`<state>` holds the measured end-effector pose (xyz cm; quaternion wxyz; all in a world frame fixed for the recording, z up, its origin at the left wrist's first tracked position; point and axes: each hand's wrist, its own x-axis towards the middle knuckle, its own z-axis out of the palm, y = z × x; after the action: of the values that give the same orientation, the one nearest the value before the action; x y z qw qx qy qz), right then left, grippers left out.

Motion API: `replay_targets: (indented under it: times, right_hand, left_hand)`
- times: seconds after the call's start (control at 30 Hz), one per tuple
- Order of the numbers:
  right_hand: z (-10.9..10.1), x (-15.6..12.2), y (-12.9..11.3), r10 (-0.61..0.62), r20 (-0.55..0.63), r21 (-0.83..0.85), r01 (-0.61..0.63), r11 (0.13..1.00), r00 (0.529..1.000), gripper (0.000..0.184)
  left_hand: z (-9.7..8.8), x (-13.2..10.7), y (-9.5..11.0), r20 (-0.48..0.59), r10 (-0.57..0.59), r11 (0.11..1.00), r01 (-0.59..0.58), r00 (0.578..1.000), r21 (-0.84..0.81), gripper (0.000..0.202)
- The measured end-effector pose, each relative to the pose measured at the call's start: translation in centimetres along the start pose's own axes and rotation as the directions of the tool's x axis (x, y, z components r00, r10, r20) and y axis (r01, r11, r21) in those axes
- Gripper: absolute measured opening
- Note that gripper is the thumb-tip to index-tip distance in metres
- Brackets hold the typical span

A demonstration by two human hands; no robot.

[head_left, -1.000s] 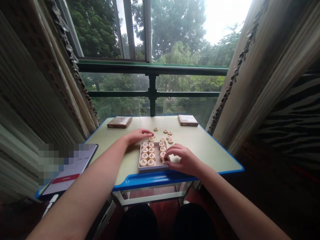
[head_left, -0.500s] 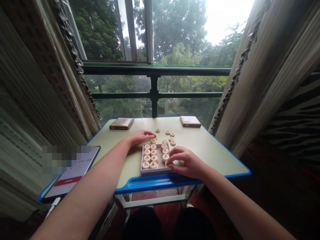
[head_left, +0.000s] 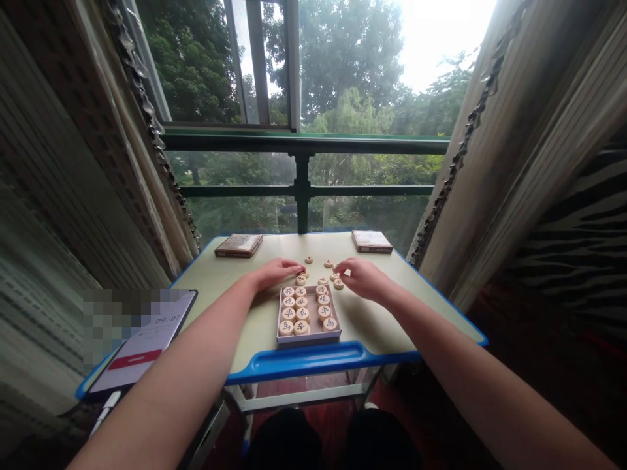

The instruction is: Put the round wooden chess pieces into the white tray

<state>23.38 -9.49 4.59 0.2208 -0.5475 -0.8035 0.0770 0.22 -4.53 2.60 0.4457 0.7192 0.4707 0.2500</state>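
Note:
A shallow open box (head_left: 308, 338) stands near the front edge of the table, with round wooden Chinese chess pieces (head_left: 302, 314) in columns, two at its left and one at its right. Beyond the box, my left hand (head_left: 274, 273) has its fingertips closed on a Chinese chess piece (head_left: 303, 273) among the loose ones. My right hand (head_left: 365, 279) reaches over the loose pieces (head_left: 338, 284) at the right, thumb and forefinger apart and bent around them. Its fingers partly cover some of these pieces.
Two flat boxes lie at the back of the table, one at the left (head_left: 239, 245) and one at the right (head_left: 371, 241). A phone (head_left: 142, 339) rests at the left beside my forearm. A blue raised rim (head_left: 308, 356) runs along the front edge.
My right hand has left the box's near right corner and moved away from me to the loose pieces. A piece now shows in that corner. My left hand has hardly moved.

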Motion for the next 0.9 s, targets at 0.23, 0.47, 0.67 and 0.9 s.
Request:
replay_targets:
  times: [0.23, 0.47, 0.67, 0.9]
  right_hand:
    - [1.0, 4.9, 2.9, 0.21, 0.026, -0.098, -0.207, 0.974, 0.977, 0.022]
    - [2.1, 4.4, 4.6, 0.192, 0.034, -0.089, -0.188, 0.978, 0.981, 0.023]
    - [2.2, 4.7, 4.9, 0.143, -0.039, -0.13, -0.147, 0.981, 0.989, 0.024]
    - [2.5, 4.6, 4.7, 0.166, -0.034, -0.127, -0.169, 0.977, 0.986, 0.023]
  left_hand:
    - [0.1, 0.4, -0.4, -0.022, 0.022, 1.0, -0.022, 1.0, -0.004, 0.048]
    - [0.2, 1.2, -1.3, -0.1, 0.069, 0.998, -0.069, 0.993, -0.002, 0.046]
    - [0.2, 1.2, -1.2, -0.121, 0.068, 0.998, -0.067, 0.99, 0.013, 0.049]
    - [0.2, 1.0, -0.8, -0.069, 0.041, 0.997, -0.036, 0.997, 0.075, 0.045]
